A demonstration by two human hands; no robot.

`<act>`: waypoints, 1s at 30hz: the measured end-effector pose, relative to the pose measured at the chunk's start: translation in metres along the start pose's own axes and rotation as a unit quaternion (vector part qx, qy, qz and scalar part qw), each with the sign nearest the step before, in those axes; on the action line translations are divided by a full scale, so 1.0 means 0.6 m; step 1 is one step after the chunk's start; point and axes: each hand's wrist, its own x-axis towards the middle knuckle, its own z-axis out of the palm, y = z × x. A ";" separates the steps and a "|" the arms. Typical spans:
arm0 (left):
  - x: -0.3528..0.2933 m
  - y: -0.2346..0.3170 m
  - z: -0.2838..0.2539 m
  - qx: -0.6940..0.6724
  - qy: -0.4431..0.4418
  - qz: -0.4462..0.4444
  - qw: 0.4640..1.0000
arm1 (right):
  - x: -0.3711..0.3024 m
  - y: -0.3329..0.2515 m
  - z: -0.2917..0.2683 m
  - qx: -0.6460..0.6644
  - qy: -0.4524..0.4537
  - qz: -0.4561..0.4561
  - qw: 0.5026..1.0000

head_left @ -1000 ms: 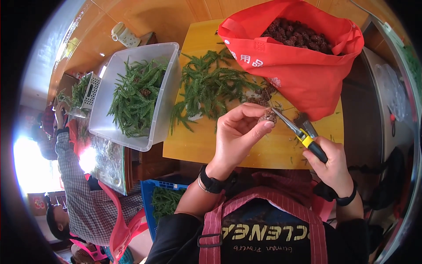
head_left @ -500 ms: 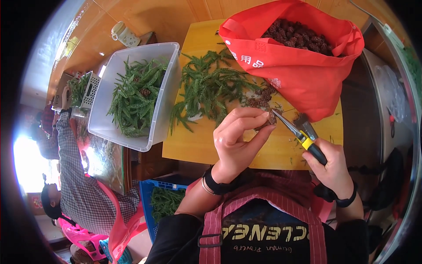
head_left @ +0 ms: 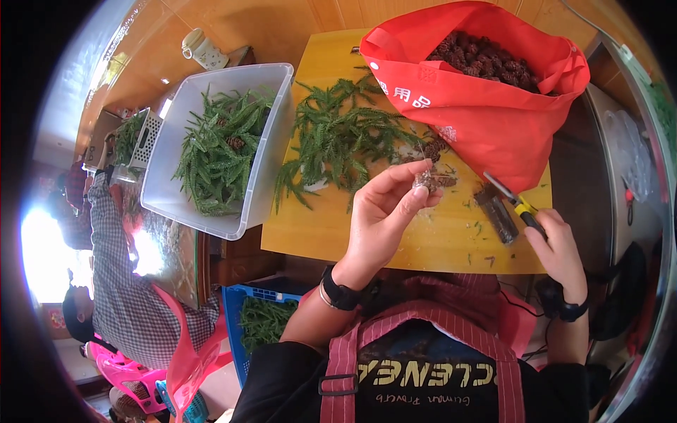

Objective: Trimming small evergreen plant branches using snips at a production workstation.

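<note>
My left hand (head_left: 384, 215) pinches a small brown pine cone (head_left: 426, 182) between thumb and fingertips, just above the table. Further right, my right hand (head_left: 562, 255) is closed round the yellow and black handles of needle-nose pliers (head_left: 523, 210). Their metal jaws point up and left toward the red bag, apart from the cone. Between the hands lies a dark, narrow bundle (head_left: 498, 217); its kind is unclear. More brown cones (head_left: 435, 147) rest beyond my left hand, next to green artificial pine sprigs (head_left: 345, 130).
A red fabric bag (head_left: 486, 134) full of pine cones stands on the yellow table (head_left: 317, 243). To the left is a clear plastic bin (head_left: 243, 204) with green sprigs. A blue crate (head_left: 243, 338) sits below. A person in a checked top (head_left: 141, 303) is at far left.
My right hand has drawn the pliers right and away from the cone. My left hand has turned slightly and keeps its pinch. The dark bundle shows more fully.
</note>
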 end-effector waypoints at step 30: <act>0.001 -0.018 -0.044 0.166 -0.051 -0.045 0.984 | 0.122 -0.121 0.156 0.440 -0.015 -0.049 0.897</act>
